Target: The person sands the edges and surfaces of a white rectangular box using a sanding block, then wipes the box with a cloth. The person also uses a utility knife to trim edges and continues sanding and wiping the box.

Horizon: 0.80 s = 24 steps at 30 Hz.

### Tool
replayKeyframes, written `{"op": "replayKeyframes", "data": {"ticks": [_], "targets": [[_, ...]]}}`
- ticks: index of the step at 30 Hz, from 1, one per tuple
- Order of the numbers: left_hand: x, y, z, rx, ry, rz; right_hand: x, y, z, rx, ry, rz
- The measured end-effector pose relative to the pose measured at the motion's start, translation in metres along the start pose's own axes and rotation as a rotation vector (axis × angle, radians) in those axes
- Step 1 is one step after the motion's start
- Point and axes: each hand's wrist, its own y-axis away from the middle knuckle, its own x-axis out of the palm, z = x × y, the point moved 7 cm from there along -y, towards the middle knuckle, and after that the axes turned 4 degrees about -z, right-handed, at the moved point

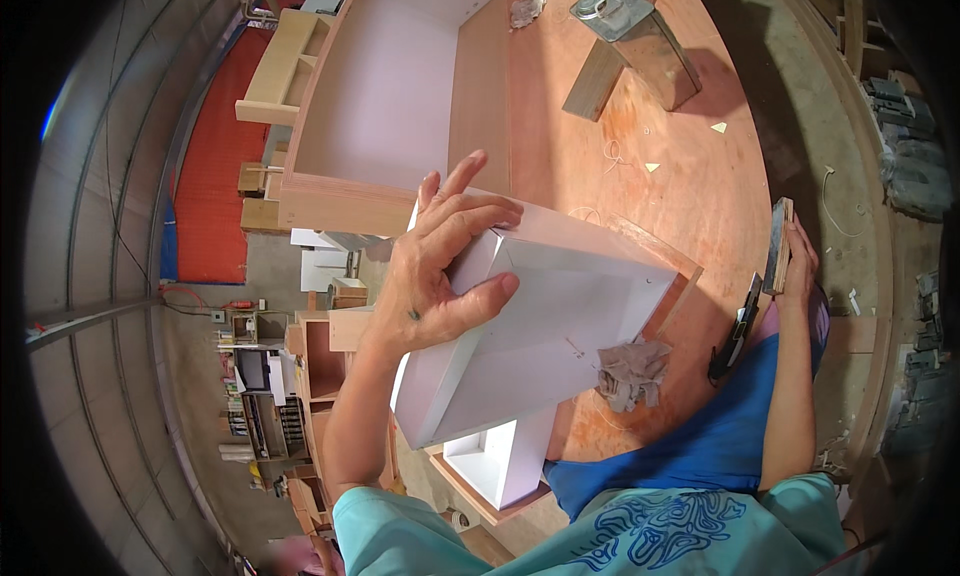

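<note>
A white-lined wooden drawer box (pixel 530 316) stands tilted in front of me on the table. My left hand (pixel 445 261) rests over its upper left corner, fingers spread and stretched out, the thumb lying across the edge. Off to the right, my right hand (pixel 800 261) is closed round a sanding block (pixel 778 246), a flat wooden piece with a dark grey face. A black utility knife (pixel 738 334) lies by the table's right edge, close to that hand. A crumpled greyish rag (pixel 634 376) sits against the box's lower right side.
Behind the box is a large wooden cabinet carcass (pixel 390 86) with a pale interior. A rectangular metal can (pixel 650 61) lies over a wooden board (pixel 595 81) at the far right of the reddish table (pixel 690 176). Another white box (pixel 500 461) is below the drawer box.
</note>
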Motion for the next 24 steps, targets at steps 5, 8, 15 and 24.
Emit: {"op": "replayKeyframes", "data": {"ticks": [5, 8, 15, 24], "targets": [[-0.004, -0.010, -0.010, -0.047, 0.070, -0.129, 0.002, 0.003, 0.002, 0.013, 0.016, 0.005], [-0.002, -0.011, -0.015, -0.017, 0.054, -0.128, 0.002, 0.005, 0.005, 0.012, 0.032, 0.003], [-0.002, -0.014, -0.001, -0.213, 0.278, -0.274, 0.004, 0.006, 0.008, -0.015, 0.074, 0.009], [-0.045, 0.074, 0.016, -0.358, 0.272, -0.739, 0.006, 0.007, 0.011, -0.014, 0.061, -0.006]]}}
